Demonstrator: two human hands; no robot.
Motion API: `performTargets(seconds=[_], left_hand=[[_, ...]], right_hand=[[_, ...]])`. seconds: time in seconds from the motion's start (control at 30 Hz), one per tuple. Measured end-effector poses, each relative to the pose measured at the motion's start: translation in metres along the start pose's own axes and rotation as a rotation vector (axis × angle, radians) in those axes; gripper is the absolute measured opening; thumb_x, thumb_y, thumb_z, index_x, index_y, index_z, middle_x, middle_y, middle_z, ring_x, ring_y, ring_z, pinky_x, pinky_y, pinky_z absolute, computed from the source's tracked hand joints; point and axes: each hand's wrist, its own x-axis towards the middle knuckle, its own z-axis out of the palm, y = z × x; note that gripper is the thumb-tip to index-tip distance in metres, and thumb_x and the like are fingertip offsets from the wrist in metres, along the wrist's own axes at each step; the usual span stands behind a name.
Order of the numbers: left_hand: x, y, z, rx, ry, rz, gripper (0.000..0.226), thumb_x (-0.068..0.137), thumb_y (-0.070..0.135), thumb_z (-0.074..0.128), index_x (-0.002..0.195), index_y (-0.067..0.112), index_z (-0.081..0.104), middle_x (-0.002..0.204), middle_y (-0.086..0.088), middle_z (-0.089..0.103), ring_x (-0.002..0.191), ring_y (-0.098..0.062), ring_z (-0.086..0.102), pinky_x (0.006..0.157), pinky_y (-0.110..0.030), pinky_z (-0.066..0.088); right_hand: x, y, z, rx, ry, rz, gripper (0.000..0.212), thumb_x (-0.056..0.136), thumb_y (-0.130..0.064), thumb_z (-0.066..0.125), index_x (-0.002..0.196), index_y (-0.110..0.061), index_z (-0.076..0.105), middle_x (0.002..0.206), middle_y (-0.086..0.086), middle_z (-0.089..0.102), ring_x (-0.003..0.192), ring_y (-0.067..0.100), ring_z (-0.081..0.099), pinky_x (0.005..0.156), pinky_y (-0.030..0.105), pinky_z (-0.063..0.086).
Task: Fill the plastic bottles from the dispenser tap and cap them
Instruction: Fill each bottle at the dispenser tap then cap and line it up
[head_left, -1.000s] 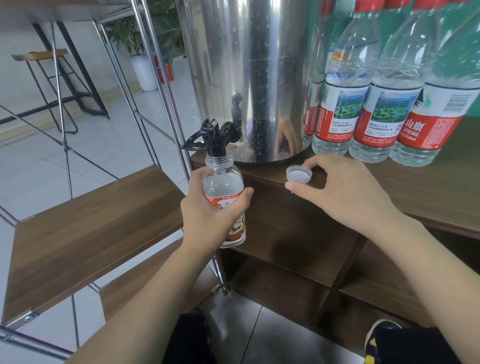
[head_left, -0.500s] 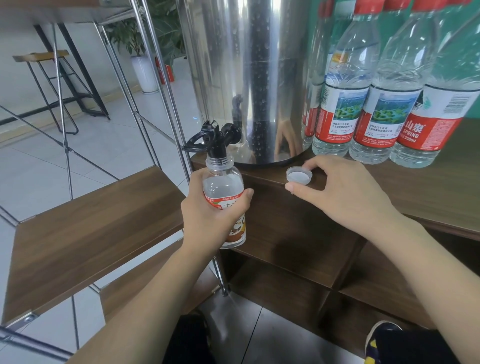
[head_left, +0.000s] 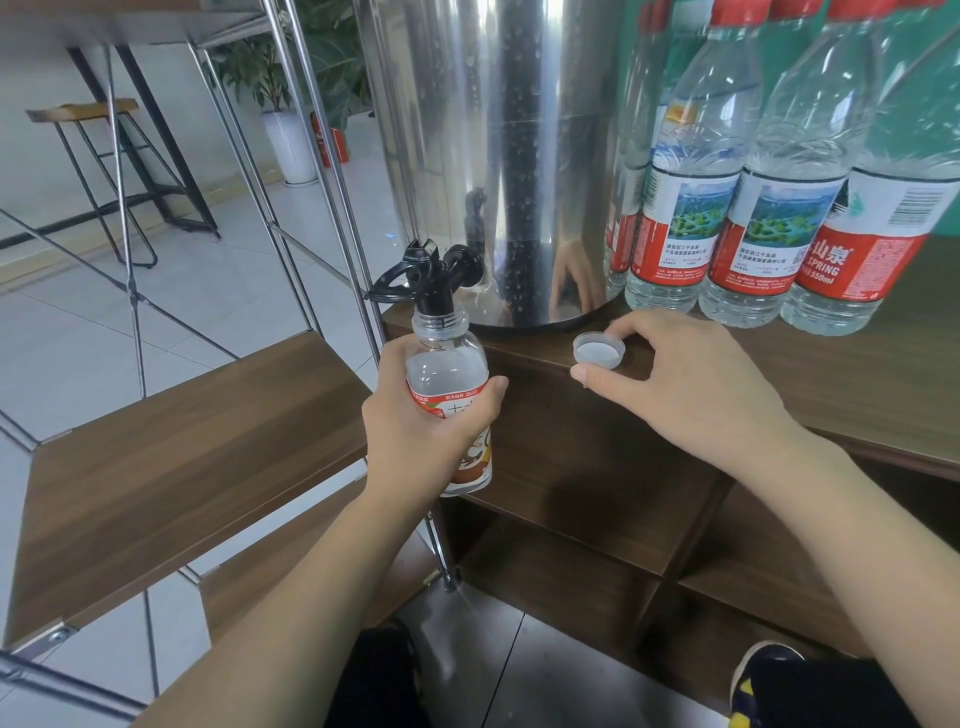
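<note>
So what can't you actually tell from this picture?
- Head view: how full the small bottle is; the left hand and label cover most of it.
- Whether water is running from the tap: the spout sits inside the bottle's neck.
- The dispenser top is cut off by the upper edge.
- Whether the right hand actually touches the cap.

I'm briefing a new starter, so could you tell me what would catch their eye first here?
The left hand grips a small bottle under the black tap of the steel dispenser. The right hand pinches a white cap lying on the wooden counter.
</note>
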Motion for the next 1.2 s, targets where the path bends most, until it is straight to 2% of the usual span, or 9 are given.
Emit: performTargets(seconds=[0.3, 0.5, 0.77, 0.93, 1.1, 1.2], left_hand=[[0.0001, 0.0003, 0.0007, 0.008, 0.004, -0.007, 0.074, 0.071, 0.047, 0.089, 0.13, 0.023, 0.052, 0.117, 0.006, 0.067, 0.104, -0.014, 0.068, 0.09, -0.033, 0.06], [-0.0003, 0.0025, 0.001, 0.012, 0.012, 0.004, 0.071, 0.072, 0.043, 0.089, 0.129, 0.023, 0.052, 0.115, 0.008, 0.067, 0.102, -0.01, 0.068, 0.086, -0.022, 0.058], [-0.0004, 0.0006, 0.0014, -0.001, 0.012, 0.008, 0.074, 0.07, 0.049, 0.088, 0.129, 0.022, 0.052, 0.117, 0.005, 0.067, 0.103, -0.014, 0.069, 0.091, -0.033, 0.06], [-0.0008, 0.0012, 0.0008, -0.013, 0.007, 0.014, 0.075, 0.065, 0.054, 0.084, 0.127, 0.026, 0.052, 0.114, 0.01, 0.068, 0.101, -0.009, 0.069, 0.088, -0.027, 0.06], [-0.0008, 0.0015, 0.0012, -0.012, 0.011, 0.009, 0.076, 0.066, 0.053, 0.086, 0.128, 0.024, 0.052, 0.115, 0.008, 0.068, 0.102, -0.011, 0.069, 0.088, -0.027, 0.06], [-0.0004, 0.0008, 0.001, -0.01, 0.009, 0.001, 0.071, 0.071, 0.045, 0.09, 0.128, 0.024, 0.052, 0.115, 0.007, 0.068, 0.102, -0.012, 0.069, 0.089, -0.029, 0.06]], right_hand=[[-0.0005, 0.0007, 0.001, 0.008, 0.006, -0.013, 0.043, 0.085, -0.07, 0.06, 0.113, -0.038, 0.059, 0.113, -0.016, 0.061, 0.096, 0.004, 0.052, 0.08, 0.031, 0.047], [-0.0001, 0.0012, 0.0018, 0.007, 0.008, -0.025, 0.043, 0.086, -0.069, 0.06, 0.114, -0.037, 0.059, 0.114, -0.016, 0.061, 0.098, 0.005, 0.052, 0.08, 0.03, 0.045], [0.0002, 0.0009, 0.0017, -0.028, 0.007, -0.026, 0.05, 0.086, -0.071, 0.058, 0.121, -0.035, 0.058, 0.121, -0.014, 0.062, 0.098, 0.002, 0.048, 0.08, 0.028, 0.044], [0.0005, 0.0014, 0.0021, -0.042, 0.002, -0.039, 0.051, 0.087, -0.072, 0.054, 0.12, -0.034, 0.06, 0.119, -0.013, 0.062, 0.097, 0.003, 0.049, 0.079, 0.028, 0.043], [0.0005, 0.0021, 0.0022, -0.044, 0.005, -0.048, 0.048, 0.088, -0.072, 0.054, 0.118, -0.034, 0.06, 0.118, -0.014, 0.062, 0.097, 0.004, 0.051, 0.08, 0.029, 0.045], [0.0004, 0.0026, 0.0027, -0.043, 0.004, -0.044, 0.048, 0.088, -0.072, 0.054, 0.119, -0.035, 0.059, 0.119, -0.014, 0.061, 0.098, 0.003, 0.05, 0.08, 0.029, 0.045]])
